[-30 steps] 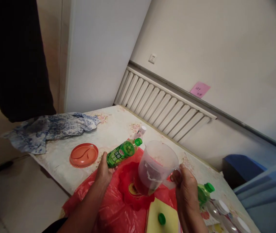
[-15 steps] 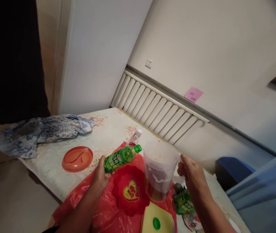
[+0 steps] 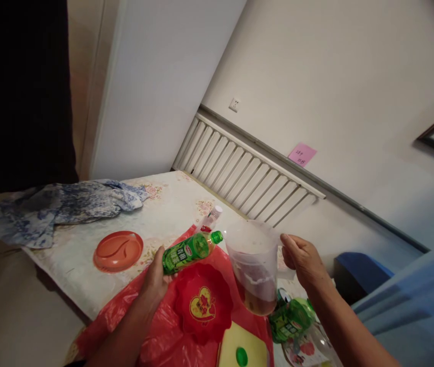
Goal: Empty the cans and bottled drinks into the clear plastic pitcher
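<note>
My left hand (image 3: 156, 275) is closed around the base of a green-labelled drink bottle (image 3: 186, 252), which leans to the right with its uncapped neck near the pitcher. A clear plastic pitcher (image 3: 253, 265) holds some brown liquid in its lower part. My right hand (image 3: 301, 260) grips the pitcher's handle, and the pitcher tilts slightly. Beneath them a red scalloped dish (image 3: 204, 303) with a yellow heart print lies on a red plastic bag (image 3: 136, 326). A loose green cap (image 3: 242, 356) rests on a yellow box-like thing (image 3: 236, 339).
An orange divided plate (image 3: 118, 251) lies on the left of the flowered tablecloth (image 3: 171, 204). Behind the held bottle stands a clear bottle (image 3: 211, 218) with a white cap. Another green bottle (image 3: 291, 321) is at the right, below my right forearm. Crumpled patterned cloth (image 3: 87, 204) covers the far left.
The pitcher has tipped a little more toward the bottle, and its liquid has shifted. The camera view has shifted slightly. The bottle stays in nearly the same pose.
</note>
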The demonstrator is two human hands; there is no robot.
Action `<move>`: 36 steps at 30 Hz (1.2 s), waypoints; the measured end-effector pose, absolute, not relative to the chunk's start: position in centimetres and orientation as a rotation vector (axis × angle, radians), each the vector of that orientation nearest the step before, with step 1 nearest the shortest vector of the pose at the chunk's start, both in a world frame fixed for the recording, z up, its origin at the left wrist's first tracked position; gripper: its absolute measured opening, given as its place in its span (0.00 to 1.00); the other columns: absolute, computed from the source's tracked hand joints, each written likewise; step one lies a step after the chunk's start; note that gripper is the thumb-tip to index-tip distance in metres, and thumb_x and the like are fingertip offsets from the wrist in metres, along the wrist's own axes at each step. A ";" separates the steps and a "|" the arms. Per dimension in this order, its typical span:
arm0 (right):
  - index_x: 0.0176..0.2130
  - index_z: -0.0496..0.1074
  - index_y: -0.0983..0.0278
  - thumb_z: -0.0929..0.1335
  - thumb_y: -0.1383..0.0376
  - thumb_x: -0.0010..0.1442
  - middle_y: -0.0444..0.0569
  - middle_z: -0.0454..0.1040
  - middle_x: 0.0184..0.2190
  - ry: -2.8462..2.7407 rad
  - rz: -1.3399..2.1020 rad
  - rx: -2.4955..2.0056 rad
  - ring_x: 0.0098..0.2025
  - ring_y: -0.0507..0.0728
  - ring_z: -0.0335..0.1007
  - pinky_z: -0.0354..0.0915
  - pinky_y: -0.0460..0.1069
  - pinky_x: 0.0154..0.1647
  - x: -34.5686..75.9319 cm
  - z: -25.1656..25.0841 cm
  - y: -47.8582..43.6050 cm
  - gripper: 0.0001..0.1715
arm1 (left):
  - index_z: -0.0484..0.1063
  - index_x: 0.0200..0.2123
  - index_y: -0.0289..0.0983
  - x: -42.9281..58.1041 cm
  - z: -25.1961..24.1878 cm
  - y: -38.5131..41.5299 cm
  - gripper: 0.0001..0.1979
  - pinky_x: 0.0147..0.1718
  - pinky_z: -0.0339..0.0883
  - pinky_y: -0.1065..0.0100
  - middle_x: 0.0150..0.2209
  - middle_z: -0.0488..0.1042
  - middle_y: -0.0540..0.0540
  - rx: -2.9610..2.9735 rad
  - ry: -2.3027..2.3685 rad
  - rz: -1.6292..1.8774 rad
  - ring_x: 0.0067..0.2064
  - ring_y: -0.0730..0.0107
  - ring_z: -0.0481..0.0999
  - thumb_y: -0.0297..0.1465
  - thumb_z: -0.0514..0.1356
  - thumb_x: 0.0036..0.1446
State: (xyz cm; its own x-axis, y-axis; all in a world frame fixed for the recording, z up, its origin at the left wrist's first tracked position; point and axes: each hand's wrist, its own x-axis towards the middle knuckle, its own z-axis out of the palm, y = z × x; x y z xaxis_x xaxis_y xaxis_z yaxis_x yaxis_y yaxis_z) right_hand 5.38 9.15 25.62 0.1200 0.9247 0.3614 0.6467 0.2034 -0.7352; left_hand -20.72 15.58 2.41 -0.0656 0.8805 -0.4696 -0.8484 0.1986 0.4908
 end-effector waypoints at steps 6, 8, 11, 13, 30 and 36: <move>0.18 0.54 0.59 0.66 0.44 0.54 0.36 0.49 0.13 -1.585 0.428 -1.605 0.16 0.47 0.42 0.42 0.46 0.17 5.8 26.4 9.4 0.29 | 0.69 0.34 0.37 -20.7 2.6 15.5 0.11 0.12 0.62 0.73 0.21 0.75 0.50 0.065 0.832 1.416 0.18 0.68 0.73 0.38 0.54 0.65; 0.19 0.54 0.59 0.66 0.45 0.56 0.36 0.49 0.14 -1.617 0.396 -1.626 0.17 0.47 0.42 0.42 0.46 0.17 6.1 26.7 9.6 0.28 | 0.69 0.34 0.37 -20.7 2.6 15.4 0.12 0.13 0.63 0.73 0.21 0.75 0.50 0.070 0.830 1.412 0.18 0.69 0.73 0.38 0.54 0.65; 0.19 0.54 0.59 0.65 0.46 0.58 0.36 0.50 0.14 -1.682 0.328 -1.660 0.17 0.48 0.44 0.43 0.46 0.18 6.4 27.1 9.8 0.28 | 0.69 0.35 0.37 -20.7 2.5 15.5 0.11 0.13 0.63 0.74 0.21 0.75 0.51 0.073 0.835 1.407 0.19 0.69 0.73 0.38 0.55 0.65; 0.19 0.54 0.60 0.65 0.47 0.59 0.37 0.51 0.13 -1.723 0.291 -1.672 0.18 0.48 0.45 0.43 0.46 0.18 6.4 27.3 9.9 0.28 | 0.69 0.35 0.38 -20.7 2.4 15.5 0.11 0.13 0.63 0.73 0.22 0.75 0.51 0.072 0.844 1.407 0.19 0.69 0.73 0.38 0.55 0.64; 0.18 0.52 0.59 0.65 0.47 0.58 0.37 0.51 0.12 -1.871 0.214 -1.691 0.17 0.48 0.44 0.43 0.47 0.18 6.1 29.1 10.9 0.29 | 0.71 0.35 0.36 -20.6 1.8 15.8 0.10 0.15 0.64 0.73 0.24 0.75 0.51 0.061 0.858 1.418 0.20 0.70 0.74 0.38 0.58 0.62; 0.18 0.53 0.60 0.65 0.46 0.58 0.37 0.51 0.13 -1.913 0.194 -1.709 0.18 0.48 0.44 0.42 0.46 0.18 5.7 29.7 10.9 0.29 | 0.70 0.34 0.37 -20.6 2.3 15.6 0.10 0.14 0.63 0.74 0.22 0.74 0.51 0.057 0.849 1.419 0.19 0.70 0.73 0.37 0.56 0.63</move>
State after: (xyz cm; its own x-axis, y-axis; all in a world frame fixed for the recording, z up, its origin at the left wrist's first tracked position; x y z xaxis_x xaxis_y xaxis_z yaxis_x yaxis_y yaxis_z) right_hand 5.71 10.91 29.74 -0.0296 0.9508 0.3083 0.8697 0.1765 -0.4609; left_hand -20.64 15.59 2.34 -0.0826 0.8736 -0.4795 -0.8353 0.2017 0.5114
